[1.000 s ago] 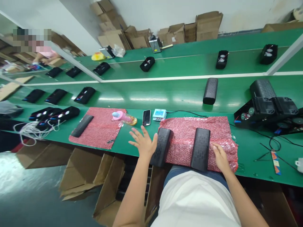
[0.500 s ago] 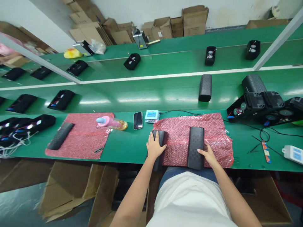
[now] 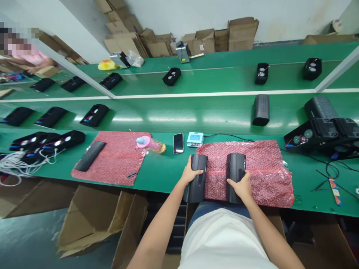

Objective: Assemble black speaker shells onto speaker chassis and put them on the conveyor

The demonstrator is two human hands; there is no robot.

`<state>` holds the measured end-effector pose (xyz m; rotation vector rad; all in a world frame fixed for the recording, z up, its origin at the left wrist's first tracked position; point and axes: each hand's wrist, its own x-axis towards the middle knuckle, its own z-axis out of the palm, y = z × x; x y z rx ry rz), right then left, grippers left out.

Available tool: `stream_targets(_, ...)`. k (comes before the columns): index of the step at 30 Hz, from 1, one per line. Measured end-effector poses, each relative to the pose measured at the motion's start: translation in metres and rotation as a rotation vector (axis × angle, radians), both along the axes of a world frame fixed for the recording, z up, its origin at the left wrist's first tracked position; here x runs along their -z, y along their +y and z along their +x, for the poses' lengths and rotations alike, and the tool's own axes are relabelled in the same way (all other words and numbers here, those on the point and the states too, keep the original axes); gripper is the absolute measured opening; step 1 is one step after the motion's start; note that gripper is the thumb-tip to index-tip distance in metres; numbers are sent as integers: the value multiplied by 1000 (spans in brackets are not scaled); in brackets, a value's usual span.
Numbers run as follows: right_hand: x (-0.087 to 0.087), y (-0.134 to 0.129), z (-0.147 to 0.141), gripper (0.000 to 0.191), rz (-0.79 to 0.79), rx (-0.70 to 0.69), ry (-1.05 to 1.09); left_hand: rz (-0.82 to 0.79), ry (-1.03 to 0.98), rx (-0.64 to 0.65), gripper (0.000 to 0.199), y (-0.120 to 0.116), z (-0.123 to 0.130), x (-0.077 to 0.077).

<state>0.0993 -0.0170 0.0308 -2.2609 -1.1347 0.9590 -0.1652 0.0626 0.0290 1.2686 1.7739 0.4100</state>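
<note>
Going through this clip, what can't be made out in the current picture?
All in the head view:
Left hand: some fingertips hidden by the left case.
Right hand: some fingertips hidden by the right case.
Blue device: display text too small.
White box: cut off by right edge.
Co-worker: blurred.

Black casings, pinkish-red bubble wrap.

Looks onto a pale wall at twelve o'clock, with cardboard boxes stacked before it. Shows white posts slanting at ten and two, a long green table gleaming from nine to three, shiny grey floor at eight.
</note>
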Motion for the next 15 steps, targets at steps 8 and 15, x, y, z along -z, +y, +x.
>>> stream_targets(8, -15, -6, -18, 96, 42, -27, -141, -103, -716, -197, 119, -16, 47, 25)
stream_targets(15, 4, -4, -23, 97, 93, 15, 88, -98, -824, -228, 118, -18, 51, 38)
